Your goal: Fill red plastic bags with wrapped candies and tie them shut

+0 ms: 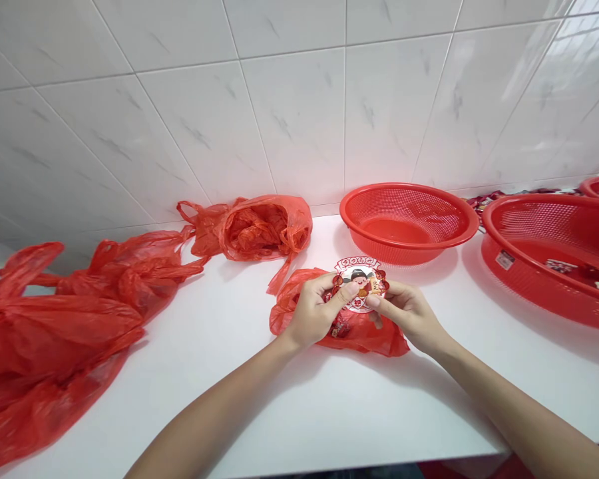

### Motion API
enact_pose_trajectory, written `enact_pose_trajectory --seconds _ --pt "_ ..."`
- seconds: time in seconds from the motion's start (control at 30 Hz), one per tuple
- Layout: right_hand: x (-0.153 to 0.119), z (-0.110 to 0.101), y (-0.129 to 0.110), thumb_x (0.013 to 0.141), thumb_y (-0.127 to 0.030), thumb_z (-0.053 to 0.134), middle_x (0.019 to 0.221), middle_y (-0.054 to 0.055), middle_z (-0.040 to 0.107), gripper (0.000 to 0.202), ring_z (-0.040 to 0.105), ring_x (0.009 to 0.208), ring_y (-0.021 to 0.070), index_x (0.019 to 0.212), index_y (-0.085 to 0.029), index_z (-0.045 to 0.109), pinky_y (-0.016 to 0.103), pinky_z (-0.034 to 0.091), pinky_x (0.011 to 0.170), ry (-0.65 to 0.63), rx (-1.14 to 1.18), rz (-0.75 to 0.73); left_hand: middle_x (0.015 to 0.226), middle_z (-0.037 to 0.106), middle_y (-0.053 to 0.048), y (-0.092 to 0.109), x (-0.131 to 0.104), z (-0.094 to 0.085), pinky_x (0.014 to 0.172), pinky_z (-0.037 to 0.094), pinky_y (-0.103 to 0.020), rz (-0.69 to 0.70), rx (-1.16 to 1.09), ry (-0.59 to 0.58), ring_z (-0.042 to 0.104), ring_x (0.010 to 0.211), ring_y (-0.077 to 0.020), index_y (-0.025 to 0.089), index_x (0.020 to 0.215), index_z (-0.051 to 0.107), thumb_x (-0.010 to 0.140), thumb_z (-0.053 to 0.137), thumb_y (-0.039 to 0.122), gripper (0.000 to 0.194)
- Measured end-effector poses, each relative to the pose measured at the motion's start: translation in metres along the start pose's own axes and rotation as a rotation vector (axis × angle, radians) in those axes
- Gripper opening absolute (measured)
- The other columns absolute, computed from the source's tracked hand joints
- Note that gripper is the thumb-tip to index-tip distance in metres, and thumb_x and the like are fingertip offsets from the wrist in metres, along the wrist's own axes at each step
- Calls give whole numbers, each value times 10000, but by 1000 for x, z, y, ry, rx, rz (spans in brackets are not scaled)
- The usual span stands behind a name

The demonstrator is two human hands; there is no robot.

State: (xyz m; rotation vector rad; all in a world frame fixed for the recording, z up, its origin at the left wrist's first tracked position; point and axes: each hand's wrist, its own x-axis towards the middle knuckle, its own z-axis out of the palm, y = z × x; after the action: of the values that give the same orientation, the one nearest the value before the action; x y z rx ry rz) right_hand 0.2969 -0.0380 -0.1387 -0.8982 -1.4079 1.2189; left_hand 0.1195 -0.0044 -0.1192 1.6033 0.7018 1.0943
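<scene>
The fingers [347, 293] of the left hand [312, 316] and those of the right hand [419, 319] are closed on a flat, red-and-white printed card with a scalloped outline and a cartoon figure [361, 274]. Both thumbs press on its front, the left over the figure, the right near the lower right edge. The card is held up over an open, crumpled, translucent red plastic bag [367, 336], with small dark red wrapped pieces [340, 328] showing inside; whether the card touches the bag cannot be told.

The card looks thin, so thumbs pressing unevenly from both sides could bend or crease it, and a loose pinch could let it slip into the folds below, where red on red would make it hard to spot. The bag lies slack on the smooth white desk [239, 406]; a wrist brushing its film could drag it or spill the pieces. Its thin film could also cling to the fingers or tear if pulled.

Behind, a rolled-open red plastic bag [302, 229] has a loose strip trailing down near the bag under the hands, so the two could catch together. The round red perforated basket [404, 253] stands well behind the right hand, so a knock there seems less likely.
</scene>
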Motion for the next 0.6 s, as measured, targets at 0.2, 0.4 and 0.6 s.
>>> enact_pose_trajectory --seconds 0.2,0.4,0.6 --pt "-1 -1 0 850 -476 723 645 -8 573 324 536 551 130 728 -189 636 269 461 532 3 -9 4 725 685 -29 -3 0 0 703 500 -285 1 17 -2 611 715 -175 164 781 738 866 681 470 323" --pt "-1 -2 0 858 -478 715 616 -13 571 309 533 538 132 769 -186 664 273 461 538 -9 -33 2 727 670 -27 -5 0 -1 700 485 -281 32 16 -7 579 696 -159 159 753 727 877 674 435 306" --pt "-1 -1 -1 871 -461 709 605 -13 569 302 523 535 130 758 -187 654 272 451 533 -22 -34 -6 685 632 -18 -6 0 -2 667 459 -284 -8 -4 2 551 667 -151 155 714 702 864 678 438 320"
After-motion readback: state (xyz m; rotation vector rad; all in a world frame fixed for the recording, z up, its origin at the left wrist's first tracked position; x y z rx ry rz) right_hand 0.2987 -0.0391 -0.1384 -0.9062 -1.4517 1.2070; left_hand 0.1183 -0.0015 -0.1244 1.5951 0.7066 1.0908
